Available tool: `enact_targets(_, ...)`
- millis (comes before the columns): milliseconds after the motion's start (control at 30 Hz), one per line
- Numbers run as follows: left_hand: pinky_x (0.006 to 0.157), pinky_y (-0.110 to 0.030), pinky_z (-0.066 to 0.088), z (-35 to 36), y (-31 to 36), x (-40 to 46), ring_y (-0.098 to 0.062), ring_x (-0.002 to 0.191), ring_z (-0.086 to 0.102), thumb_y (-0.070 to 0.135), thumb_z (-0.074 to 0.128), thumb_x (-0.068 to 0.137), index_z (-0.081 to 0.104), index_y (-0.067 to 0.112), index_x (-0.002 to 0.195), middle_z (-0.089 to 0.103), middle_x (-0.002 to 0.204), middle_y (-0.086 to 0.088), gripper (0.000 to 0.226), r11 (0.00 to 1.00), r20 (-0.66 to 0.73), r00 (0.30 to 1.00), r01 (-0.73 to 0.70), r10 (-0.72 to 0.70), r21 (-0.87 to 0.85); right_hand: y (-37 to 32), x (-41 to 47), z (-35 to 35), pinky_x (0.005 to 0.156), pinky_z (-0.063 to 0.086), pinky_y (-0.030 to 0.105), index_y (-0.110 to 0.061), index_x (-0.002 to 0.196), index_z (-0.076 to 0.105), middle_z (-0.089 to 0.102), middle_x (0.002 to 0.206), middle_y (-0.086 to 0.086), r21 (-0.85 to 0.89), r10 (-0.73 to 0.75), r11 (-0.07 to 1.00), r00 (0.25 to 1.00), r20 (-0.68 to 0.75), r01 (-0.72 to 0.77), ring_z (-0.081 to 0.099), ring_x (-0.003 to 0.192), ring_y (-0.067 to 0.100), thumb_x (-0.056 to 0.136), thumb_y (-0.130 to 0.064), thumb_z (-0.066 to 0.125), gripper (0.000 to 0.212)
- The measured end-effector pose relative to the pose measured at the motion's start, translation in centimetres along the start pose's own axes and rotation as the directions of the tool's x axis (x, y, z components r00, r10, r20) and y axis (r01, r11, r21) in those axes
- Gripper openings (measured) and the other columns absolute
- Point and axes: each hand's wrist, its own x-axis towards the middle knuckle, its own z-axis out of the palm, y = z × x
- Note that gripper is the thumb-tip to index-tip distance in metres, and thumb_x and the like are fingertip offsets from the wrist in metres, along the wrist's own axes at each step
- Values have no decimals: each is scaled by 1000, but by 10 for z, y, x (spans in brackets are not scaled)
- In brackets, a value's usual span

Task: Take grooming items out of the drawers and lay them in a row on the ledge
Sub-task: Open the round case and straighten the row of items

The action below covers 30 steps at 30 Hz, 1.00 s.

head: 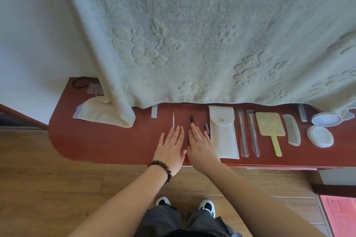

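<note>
Grooming items lie in a row on the red-brown ledge (107, 140). From the right: two round white compacts (320, 135), a grey comb (291, 129), a yellow hand mirror (270, 127), two wrapped brushes (248, 132), a white snap pouch (223, 131), a small grey piece (207, 128), a dark stick (191, 119) and a thin white tool (173, 119). My left hand (170, 148), with a bead bracelet, lies flat with fingers apart over the white tool's near end. My right hand (201, 144) lies flat beside it, fingertips at the dark stick. Neither holds anything.
A cream embossed cloth (192, 34) hangs over the ledge's back and hides what stands behind. A folded cloth (96, 111) and a black hair tie (79, 82) lie at the left end. A grey metal strip (154, 111) sticks out under the cloth. Wooden floor below; pink sheet at bottom right.
</note>
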Motion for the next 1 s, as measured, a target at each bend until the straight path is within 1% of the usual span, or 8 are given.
enact_targets(133,122,-41,1,2,-1,1,-15,148,-11,38,24,102,-8,17,152,-11,161,2,62,1000,14,1000,-8,8,9,3,-3,-1,115,-12,32,-11,152,1,-15,159,2,44,-9,999,999,-49,11,-12,147,15,101,-30,24,58)
enact_targets(233,122,-40,2,0,-1,2,-15,148,-11,38,25,102,-7,16,152,-11,161,1,62,1000,17,1000,-18,18,5,10,-7,-3,117,-10,34,-11,152,4,-12,160,4,67,56,997,992,-111,-49,-11,147,18,101,-30,25,59)
enact_targets(367,122,-40,2,-1,1,3,-15,148,-11,38,25,103,-7,16,152,-11,161,1,62,999,17,999,-32,32,13,18,-11,-4,118,-7,35,-8,152,6,-11,160,7,58,155,987,987,-47,-152,-11,147,18,101,-30,22,57)
enact_targets(567,122,-40,2,-2,3,5,-15,148,-12,37,24,103,-5,16,152,-11,161,2,62,999,27,999,-42,42,12,10,-9,-1,117,-8,32,-7,152,0,-12,160,7,123,177,977,984,-19,-173,-10,147,17,101,-30,23,60)
enact_targets(733,122,-40,2,-1,3,6,-15,148,-12,37,24,102,-6,16,152,-10,161,3,62,999,26,999,-46,46,11,7,-11,3,115,-10,32,-8,151,-2,-14,160,7,125,210,971,977,-25,-205,-12,147,18,101,-32,22,60)
enact_targets(833,122,-39,2,0,3,6,-15,148,-12,37,24,102,-7,16,152,-11,161,3,62,999,21,999,-46,45,8,8,-12,2,115,-12,33,-11,152,-3,-16,159,6,108,184,979,980,-75,-175,-15,146,19,101,-32,22,60)
enact_targets(900,122,-40,1,0,3,6,-15,148,-12,37,24,102,-8,16,152,-12,161,3,62,999,17,999,-44,44,12,8,-13,0,114,-13,33,-15,152,-2,-15,159,5,84,126,990,984,-123,-116,-15,146,19,101,-32,23,59)
enact_targets(1000,122,-40,1,0,3,5,-15,147,-13,37,24,102,-8,17,152,-12,161,3,62,999,10,999,-39,39,10,7,-13,1,113,-13,32,-15,152,5,-13,160,4,66,53,997,994,-100,-47,-11,147,18,102,-33,24,57)
